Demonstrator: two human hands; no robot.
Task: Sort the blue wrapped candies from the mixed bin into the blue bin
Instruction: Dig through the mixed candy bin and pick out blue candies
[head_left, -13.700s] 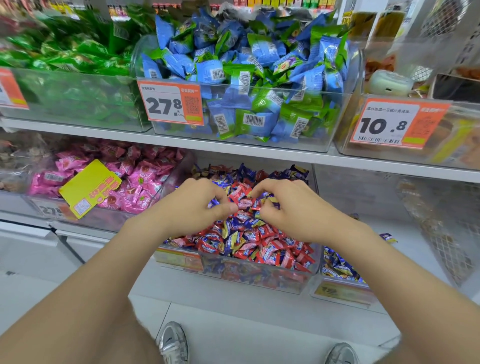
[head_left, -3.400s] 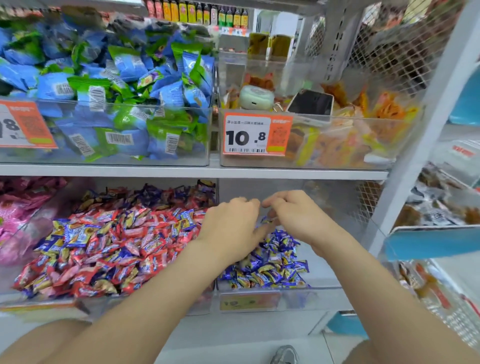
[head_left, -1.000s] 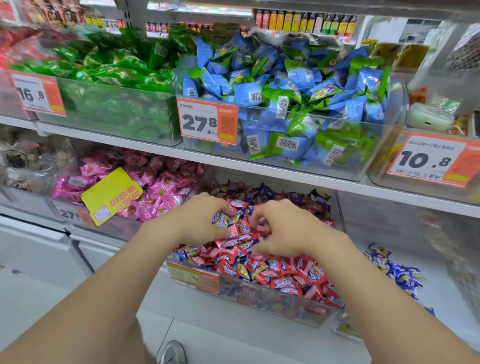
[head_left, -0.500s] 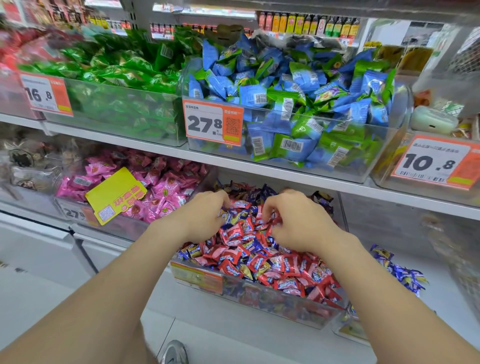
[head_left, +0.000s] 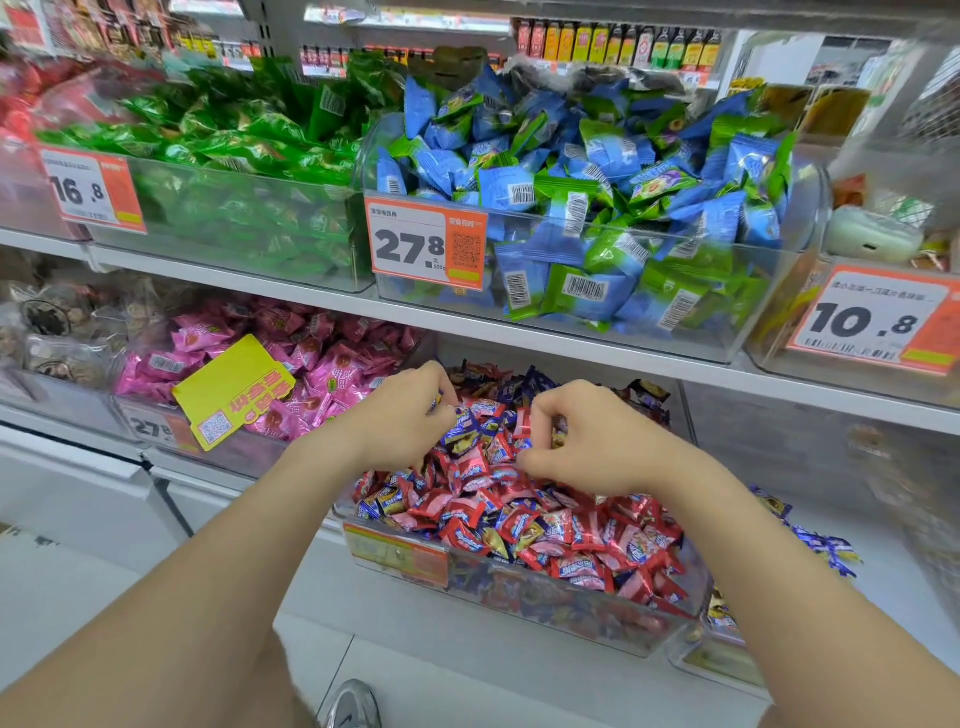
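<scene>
Likely risked scooping red-wrapped pieces (head_left: 587, 566) along with blue wrapped candies (head_left: 460, 434), intermixed in clear plastic mixed bin (head_left: 519, 590). Pinched blue ones above that bin with curled left hand (head_left: 410, 415); buried curled right hand (head_left: 587, 441) in its heap, grasp indeterminable. Held blue pieces in clear blue bin (head_left: 722, 667) right of it.

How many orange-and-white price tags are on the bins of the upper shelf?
3. The 16.8 tag is on the green-packet bin at left, the 27.8 tag on the blue-green-packet bin in the middle, the 10.8 tag at right. Others may lie outside the frame.
</scene>
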